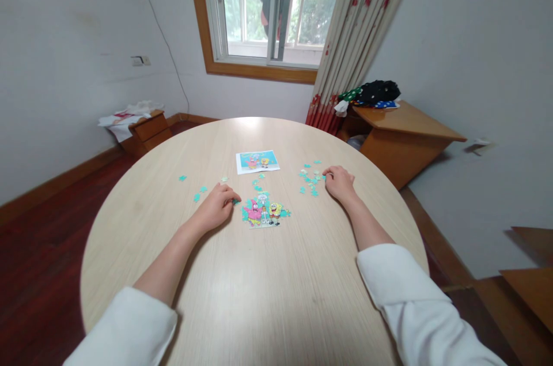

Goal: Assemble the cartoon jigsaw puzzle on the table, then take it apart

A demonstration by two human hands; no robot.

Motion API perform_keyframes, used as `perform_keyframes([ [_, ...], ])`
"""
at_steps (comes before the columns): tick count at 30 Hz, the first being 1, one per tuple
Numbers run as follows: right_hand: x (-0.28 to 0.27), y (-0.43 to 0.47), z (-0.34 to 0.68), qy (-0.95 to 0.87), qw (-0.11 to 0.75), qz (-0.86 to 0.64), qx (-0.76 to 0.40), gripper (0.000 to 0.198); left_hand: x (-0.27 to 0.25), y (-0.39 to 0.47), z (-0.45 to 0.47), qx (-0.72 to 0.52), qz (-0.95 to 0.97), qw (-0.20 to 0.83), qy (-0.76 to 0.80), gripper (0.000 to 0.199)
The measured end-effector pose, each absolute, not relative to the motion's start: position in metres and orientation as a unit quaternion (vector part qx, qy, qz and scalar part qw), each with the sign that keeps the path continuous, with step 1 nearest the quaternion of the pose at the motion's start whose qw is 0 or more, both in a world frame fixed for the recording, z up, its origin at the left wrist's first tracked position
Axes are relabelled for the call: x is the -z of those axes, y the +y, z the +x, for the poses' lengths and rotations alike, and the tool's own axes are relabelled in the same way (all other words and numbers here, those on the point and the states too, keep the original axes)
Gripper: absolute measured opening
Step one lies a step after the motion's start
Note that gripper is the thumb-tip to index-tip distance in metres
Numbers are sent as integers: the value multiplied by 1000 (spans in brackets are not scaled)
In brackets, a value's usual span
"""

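If my left hand [218, 204], pinching jigsaw piece [236, 202], overshoots toward table's [268, 291] right edge, SpongeBob puzzle [264, 213] may shift; right hand's [340, 183] grip unclear.

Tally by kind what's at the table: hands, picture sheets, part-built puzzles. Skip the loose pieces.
Hands: 2, the left hand and the right hand
Picture sheet: 1
Part-built puzzle: 1
Total: 4

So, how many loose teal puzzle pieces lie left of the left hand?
3: the outermost piece, then closer in, a farther piece and a nearer piece. Others may hide under the left hand.
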State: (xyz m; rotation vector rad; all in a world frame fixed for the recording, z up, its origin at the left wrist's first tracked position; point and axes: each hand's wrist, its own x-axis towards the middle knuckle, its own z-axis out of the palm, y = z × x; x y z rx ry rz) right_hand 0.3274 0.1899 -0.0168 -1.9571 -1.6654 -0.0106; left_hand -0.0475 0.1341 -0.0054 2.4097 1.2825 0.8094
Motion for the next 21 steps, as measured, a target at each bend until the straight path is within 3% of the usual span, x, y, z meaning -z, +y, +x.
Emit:
perform_keyframes([
  [6,18,191,329,-619,294,-728,11,25,-2,136,-57,-361,785,118,489,25],
  [14,25,197,335,-630,335,-700,4,25,-4,153,-109,-518,533,67,666,22],
  [21,28,199,338,-635,344,-692,5,25,3,163,-117,-642,412,152,628,26],
])
